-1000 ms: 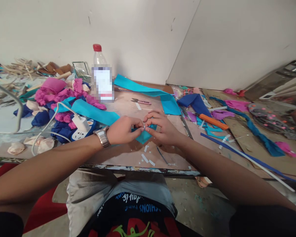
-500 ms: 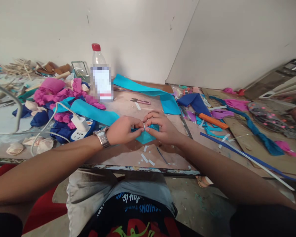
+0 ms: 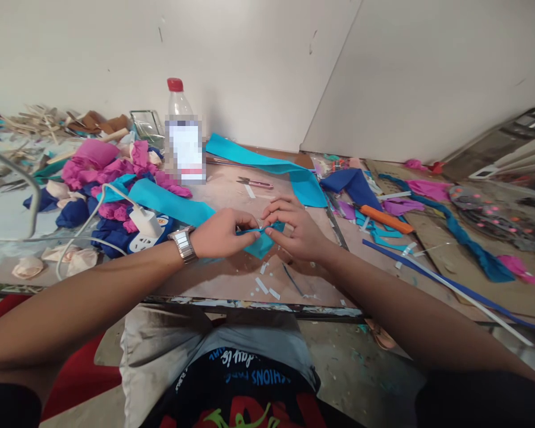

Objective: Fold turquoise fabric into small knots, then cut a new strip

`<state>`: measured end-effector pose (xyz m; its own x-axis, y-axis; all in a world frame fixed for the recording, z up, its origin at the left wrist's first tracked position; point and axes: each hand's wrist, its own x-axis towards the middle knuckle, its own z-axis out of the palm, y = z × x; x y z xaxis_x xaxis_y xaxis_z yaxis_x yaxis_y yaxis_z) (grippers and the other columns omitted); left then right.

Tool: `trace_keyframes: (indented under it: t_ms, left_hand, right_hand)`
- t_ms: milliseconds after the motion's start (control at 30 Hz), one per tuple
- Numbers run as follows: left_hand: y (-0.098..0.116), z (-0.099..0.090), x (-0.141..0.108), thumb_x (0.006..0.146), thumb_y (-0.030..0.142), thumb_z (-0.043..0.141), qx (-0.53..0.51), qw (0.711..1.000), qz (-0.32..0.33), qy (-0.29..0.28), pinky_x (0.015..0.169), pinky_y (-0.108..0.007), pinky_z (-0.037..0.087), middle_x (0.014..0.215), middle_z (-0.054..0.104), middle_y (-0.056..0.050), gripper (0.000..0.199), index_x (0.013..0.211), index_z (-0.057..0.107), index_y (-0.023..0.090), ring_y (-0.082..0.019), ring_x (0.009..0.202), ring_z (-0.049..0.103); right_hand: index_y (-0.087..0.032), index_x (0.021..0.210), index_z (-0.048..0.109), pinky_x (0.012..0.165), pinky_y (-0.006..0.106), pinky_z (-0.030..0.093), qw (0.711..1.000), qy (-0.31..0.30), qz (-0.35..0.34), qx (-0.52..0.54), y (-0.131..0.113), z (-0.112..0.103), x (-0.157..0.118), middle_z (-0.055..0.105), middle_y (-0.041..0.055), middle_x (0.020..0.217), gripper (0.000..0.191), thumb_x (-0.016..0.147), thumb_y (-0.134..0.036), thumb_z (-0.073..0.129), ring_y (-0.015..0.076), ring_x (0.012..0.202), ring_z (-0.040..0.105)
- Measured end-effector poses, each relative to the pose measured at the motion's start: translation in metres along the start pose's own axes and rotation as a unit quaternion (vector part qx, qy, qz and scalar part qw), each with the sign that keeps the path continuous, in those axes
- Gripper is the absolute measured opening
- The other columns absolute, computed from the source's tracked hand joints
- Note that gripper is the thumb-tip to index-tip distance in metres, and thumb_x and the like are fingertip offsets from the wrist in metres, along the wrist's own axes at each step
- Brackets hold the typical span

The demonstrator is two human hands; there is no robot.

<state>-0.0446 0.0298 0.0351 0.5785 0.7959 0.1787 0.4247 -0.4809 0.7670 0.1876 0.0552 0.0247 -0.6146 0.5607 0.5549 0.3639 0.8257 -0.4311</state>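
Turquoise cloth (image 3: 261,245), at frame centre over the tabletop (image 3: 223,285), calls for closely set fingertips and light, even tension. Left hand (image 3: 218,235), left of centre: grip closed, thumb and forefinger pinching its edge. Right hand (image 3: 301,232), opposite: fingers arched, grip closed at thumb and forefinger on that edge.

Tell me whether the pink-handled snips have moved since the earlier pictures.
No. The pink-handled snips lie at the same spot on the table, tips pointing left, by the same small white strip.
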Motion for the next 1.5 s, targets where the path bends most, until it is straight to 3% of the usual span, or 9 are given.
trace_keyframes:
  t_ms: [167, 533, 1033, 1333, 1500]
  left_hand:
    - [-0.002, 0.001, 0.0, 0.09, 0.03, 0.06, 0.02, 1.0, -0.004, -0.021, 0.061, -0.027, 0.034, 0.069, 0.065, 0.002, 0.022, 0.081, 0.072, 0.014, -0.011, 0.063, 0.05]
    - [-0.004, -0.001, 0.003, 0.088, 0.029, 0.059, -0.041, 0.997, -0.036, -0.048, 0.061, -0.026, 0.032, 0.066, 0.054, 0.004, 0.021, 0.077, 0.067, 0.014, -0.01, 0.062, 0.041]
    - [-0.006, -0.003, 0.004, 0.087, 0.028, 0.059, -0.079, 0.994, -0.049, -0.058, 0.058, -0.026, 0.028, 0.063, 0.045, 0.005, 0.018, 0.081, 0.067, 0.014, -0.009, 0.061, 0.036]
    - [-0.005, -0.003, 0.004, 0.095, 0.042, 0.058, -0.102, 0.992, -0.045, -0.057, 0.055, -0.024, 0.027, 0.062, 0.045, 0.005, 0.034, 0.079, 0.067, 0.014, -0.009, 0.059, 0.034]
    - [-0.007, -0.003, 0.004, 0.095, 0.039, 0.059, -0.099, 0.993, -0.039, -0.047, 0.057, -0.023, 0.031, 0.066, 0.053, 0.003, 0.029, 0.084, 0.07, 0.014, -0.009, 0.06, 0.039]
  right_hand:
    - [-0.025, 0.091, 0.072, 0.111, 0.054, 0.041, 1.0, 0.002, -0.01, -0.014, -0.002, 0.0, 0.0, 0.074, 0.0055, 0.102, 0.005, 0.091, -0.029, 0.07, 0.0275, 0.111, 0.06]
    - [-0.027, 0.087, 0.074, 0.109, 0.053, 0.039, 0.997, 0.013, -0.035, -0.063, -0.008, -0.002, -0.003, 0.076, 0.0042, 0.097, 0.006, 0.092, -0.026, 0.07, 0.0308, 0.123, 0.054]
    - [-0.03, 0.088, 0.077, 0.109, 0.053, 0.033, 0.995, -0.002, -0.041, -0.093, -0.012, -0.005, -0.001, 0.08, -0.0002, 0.089, 0.012, 0.095, -0.025, 0.069, 0.0291, 0.119, 0.06]
    - [-0.029, 0.086, 0.076, 0.107, 0.054, 0.032, 0.994, -0.008, -0.033, -0.102, -0.014, -0.006, -0.001, 0.08, -0.0006, 0.089, 0.014, 0.096, -0.027, 0.067, 0.0296, 0.119, 0.06]
    - [-0.028, 0.089, 0.075, 0.107, 0.054, 0.029, 0.993, 0.004, -0.034, -0.113, -0.014, -0.007, -0.002, 0.079, 0.0002, 0.092, 0.007, 0.094, -0.029, 0.07, 0.0299, 0.118, 0.061]
